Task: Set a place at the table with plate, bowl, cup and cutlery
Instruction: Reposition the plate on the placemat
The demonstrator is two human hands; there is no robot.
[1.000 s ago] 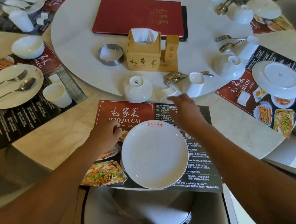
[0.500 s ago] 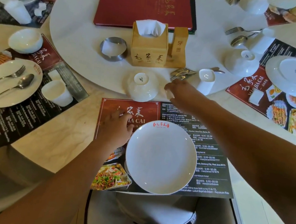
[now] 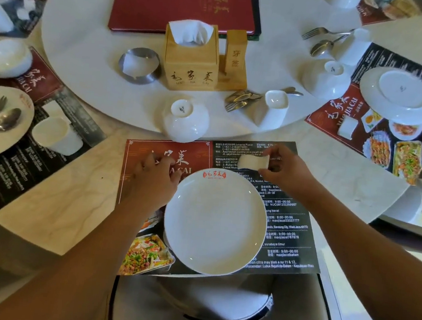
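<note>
Sitting upright in the middle of the placemat (image 3: 289, 219), the plate (image 3: 215, 224) is the one part of the setting already in place, and it has not shifted over the last second.

The change is just beyond its far rim. The right hand (image 3: 288, 172), which a second ago was stretched toward the near edge of the turntable (image 3: 85, 57), has drawn back over the placemat. It now pinches a small white piece (image 3: 252, 161) between thumb and fingers, held clear of the mat. That piece lay on the turntable beside the cup a moment earlier. I cannot tell exactly what it is, though a similar white piece lies on the neighbouring mat to the right.

The left hand (image 3: 154, 180) has stayed on the red part of the placemat, just beside the plate's left rim. Its fingers are loosely bent and hold nothing.

Farther out, the bowl (image 3: 185, 121) sits upside down at the turntable's near edge. The cup (image 3: 274, 109) stands to its right, with the cutlery (image 3: 240, 99) bundled just beside it. None of these has reached the lower tabletop (image 3: 72, 198).

As I judge it, a small extra is being brought to the mat first. Bowl, cup and cutlery all remain to be fetched, and the bowl must also be turned over.
</note>
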